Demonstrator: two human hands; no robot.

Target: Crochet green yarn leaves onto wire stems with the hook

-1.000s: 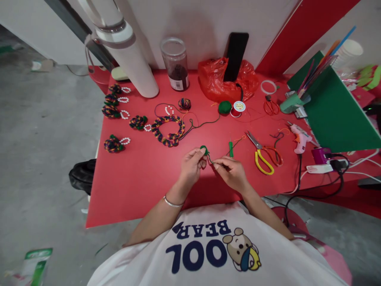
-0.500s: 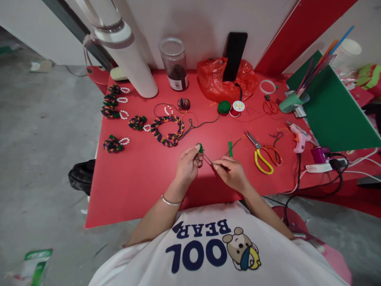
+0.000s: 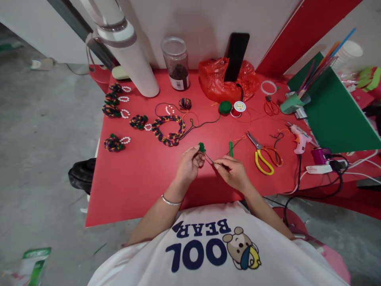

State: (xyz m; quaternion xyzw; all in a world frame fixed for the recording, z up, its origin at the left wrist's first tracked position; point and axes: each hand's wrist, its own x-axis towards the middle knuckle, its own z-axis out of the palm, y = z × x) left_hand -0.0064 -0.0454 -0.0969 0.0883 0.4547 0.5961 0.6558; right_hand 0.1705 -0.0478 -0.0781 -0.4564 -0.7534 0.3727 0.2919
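Between thumb and fingers, my left hand (image 3: 189, 162) pinches a small green crocheted piece (image 3: 202, 147) above the red table. A green yarn strand (image 3: 209, 159) runs from it to my right hand (image 3: 230, 170), whose thumb and forefinger are closed on the strand. Just beyond my right hand lies a green-handled crochet hook (image 3: 231, 148). A ring of multicoloured crochet (image 3: 168, 131) rests up and to the left of my hands. The green yarn ball (image 3: 225, 107) sits farther back, beside a spool of red thread (image 3: 239, 108).
Several crocheted flowers with bead loops (image 3: 113, 143) line the left side. Yellow-and-red scissors (image 3: 262, 155) and a pink glue gun (image 3: 300, 138) lie at right. Along the back stand a white bottle (image 3: 133, 59), a jar (image 3: 176, 65) and a phone (image 3: 236, 57) against a red plastic bag (image 3: 211, 79).
The green piece now shows a little more beyond my left fingertips. Both hands keep nearly the same place and grip; the whole view has shifted slightly.
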